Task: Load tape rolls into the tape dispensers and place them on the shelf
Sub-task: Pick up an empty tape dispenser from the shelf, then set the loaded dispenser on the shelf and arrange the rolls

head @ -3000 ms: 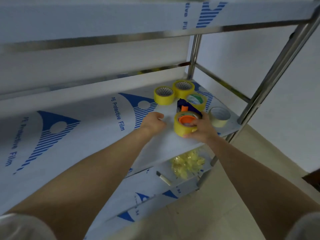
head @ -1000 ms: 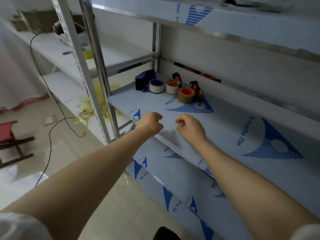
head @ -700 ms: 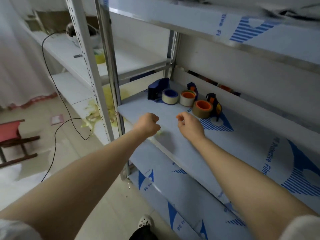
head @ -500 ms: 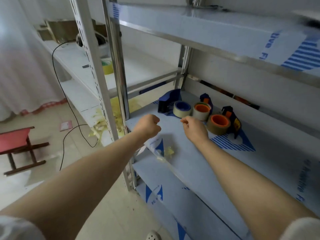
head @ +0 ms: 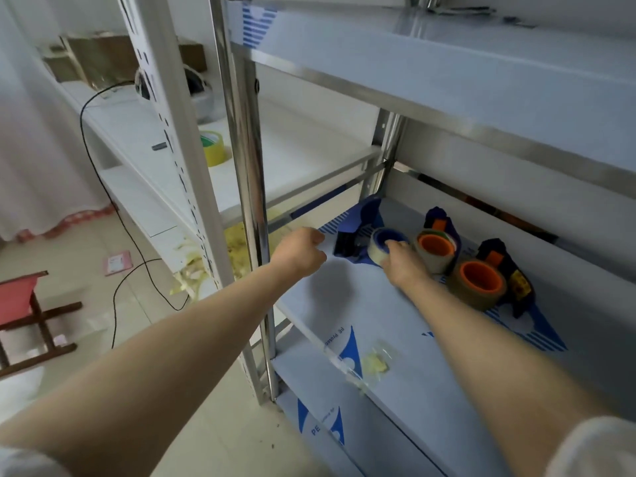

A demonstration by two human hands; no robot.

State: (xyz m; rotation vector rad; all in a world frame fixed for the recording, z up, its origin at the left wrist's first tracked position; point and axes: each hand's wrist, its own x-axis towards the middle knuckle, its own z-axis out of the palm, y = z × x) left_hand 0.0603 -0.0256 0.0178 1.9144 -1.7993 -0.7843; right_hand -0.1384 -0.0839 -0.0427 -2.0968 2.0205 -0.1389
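Three tape dispensers stand at the left end of the film-covered shelf (head: 430,339). The nearest to the post is a blue dispenser (head: 359,228) with a whitish roll on a blue hub (head: 380,247). My right hand (head: 402,265) reaches onto that roll, its fingers at the roll's rim and hub. Beside it stand a dispenser with an orange hub (head: 436,247) and a brown-taped dispenser with an orange hub (head: 480,282). My left hand (head: 303,253) hovers with curled fingers at the shelf's left edge, holding nothing.
A steel post (head: 253,201) rises just left of my left hand. A yellow tape roll (head: 212,148) sits on the neighbouring white rack. A crumpled yellow scrap (head: 375,363) lies near the shelf's front edge. A black cable (head: 113,208) and a red stool (head: 20,304) are on the floor.
I turned from the shelf's right end to its left end. My right hand moved forward from above the shelf onto the blue-hubbed roll; the left hand came along, still curled.
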